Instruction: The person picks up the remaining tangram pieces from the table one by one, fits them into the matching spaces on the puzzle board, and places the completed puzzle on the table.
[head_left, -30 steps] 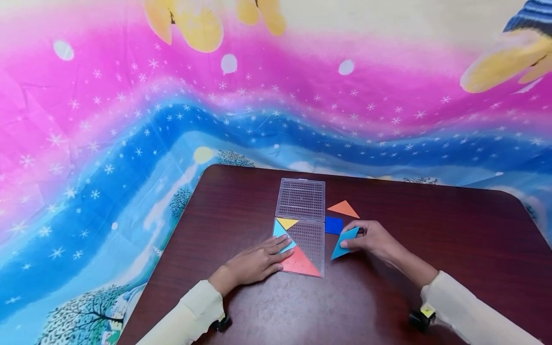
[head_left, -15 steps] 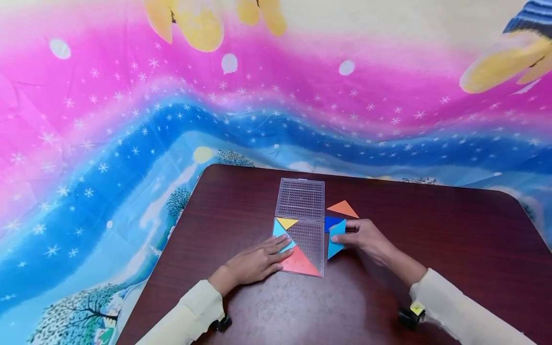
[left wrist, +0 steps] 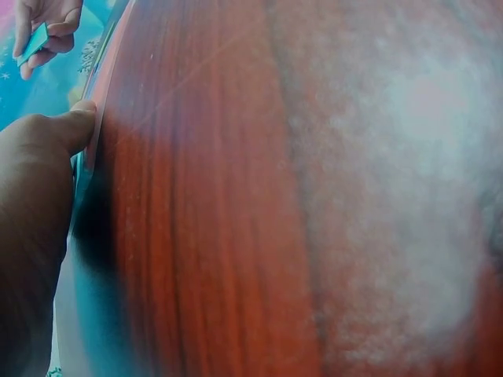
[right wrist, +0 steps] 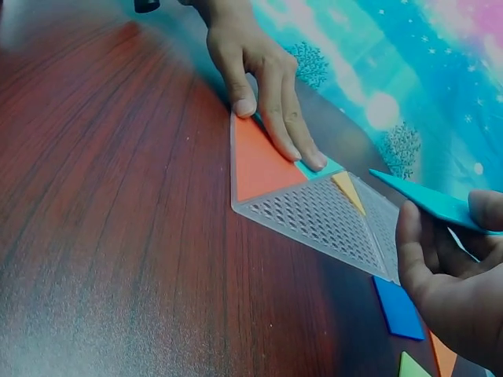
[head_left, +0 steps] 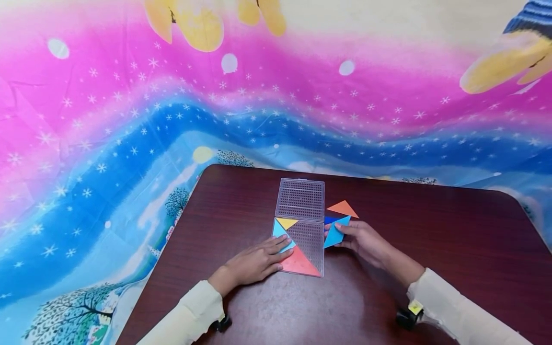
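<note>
My right hand [head_left: 364, 239] pinches a light-blue parallelogram tile [head_left: 338, 232] between thumb and fingers. It is raised just right of a clear plastic case [head_left: 310, 235] lying unfolded on the table. My left hand [head_left: 256, 261] rests with extended fingers on a red triangle tile [head_left: 304, 263] and a turquoise triangle tile [head_left: 279, 229] inside the case's near half. A small yellow triangle tile [head_left: 287, 223] lies in that half's far left corner. The perforated floor shows bare on the right side. In the right wrist view, the held tile [right wrist: 436, 204] appears tilted, nearly edge-on.
Right of the case lies a dark blue square tile [right wrist: 399, 308], partly hidden by my right hand in the head view. An orange triangle tile [head_left: 344, 209] lies farther back. A light green tile [right wrist: 413, 366] shows at the right wrist view's bottom. The perforated lid [head_left: 300, 199] lies flat.
My right hand has moved left toward the case, and the parallelogram tile has turned in its fingers. My left hand stays in place on the tiles.
</note>
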